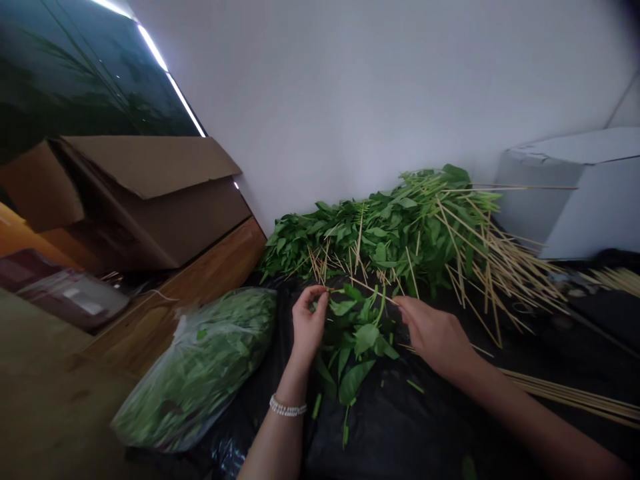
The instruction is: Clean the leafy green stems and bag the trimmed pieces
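My left hand (307,320) pinches thumb and forefinger on a green leafy sprig (345,308) at the tip of a thin bamboo skewer (373,291). My right hand (433,330) is closed round the other end of that skewer, fingers curled. Below the hands hangs a loose bunch of leaves (357,353) over a black plastic sheet (400,427). A pearl bracelet (287,407) circles my left wrist. Behind the hands lies a big pile of skewered greens (400,230), sticks pointing right.
A clear plastic bag of greens (200,367) lies at left on the wooden floor (50,400). An open cardboard box (145,193) stands behind it. A white foam box (575,193) sits at right, and loose bamboo skewers (575,397) lie on the black sheet.
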The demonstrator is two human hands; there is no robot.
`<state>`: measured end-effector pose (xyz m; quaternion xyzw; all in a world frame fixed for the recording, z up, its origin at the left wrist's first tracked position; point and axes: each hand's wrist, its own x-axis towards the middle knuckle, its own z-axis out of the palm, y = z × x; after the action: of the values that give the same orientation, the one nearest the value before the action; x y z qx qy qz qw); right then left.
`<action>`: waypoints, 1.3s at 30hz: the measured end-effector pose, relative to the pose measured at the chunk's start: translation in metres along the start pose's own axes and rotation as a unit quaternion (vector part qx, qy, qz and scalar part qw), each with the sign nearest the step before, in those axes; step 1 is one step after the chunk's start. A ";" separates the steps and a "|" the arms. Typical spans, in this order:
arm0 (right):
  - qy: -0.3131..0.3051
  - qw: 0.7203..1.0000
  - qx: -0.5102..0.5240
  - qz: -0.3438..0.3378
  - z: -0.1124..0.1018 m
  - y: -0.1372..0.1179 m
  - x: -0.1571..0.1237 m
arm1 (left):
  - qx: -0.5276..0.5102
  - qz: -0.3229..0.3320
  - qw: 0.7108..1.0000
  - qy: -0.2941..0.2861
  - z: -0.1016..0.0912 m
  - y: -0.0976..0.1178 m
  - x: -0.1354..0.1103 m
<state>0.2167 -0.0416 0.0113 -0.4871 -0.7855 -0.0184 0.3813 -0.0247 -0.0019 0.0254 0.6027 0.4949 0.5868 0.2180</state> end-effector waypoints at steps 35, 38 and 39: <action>-0.049 0.996 -0.039 -0.059 0.012 0.001 -0.005 | -0.121 -0.140 0.979 -0.081 0.011 0.006 -0.007; -0.046 0.996 -0.037 -0.061 0.013 0.001 -0.006 | -0.141 -0.145 0.975 -0.093 0.012 0.008 -0.008; -0.048 0.996 -0.037 -0.060 0.013 0.001 -0.006 | -0.147 -0.144 0.974 -0.099 0.012 0.009 -0.008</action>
<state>0.2113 -0.0402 -0.0015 -0.4532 -0.8296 -0.0466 0.3229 -0.0091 -0.0088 0.0260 0.5414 0.4606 0.5534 0.4341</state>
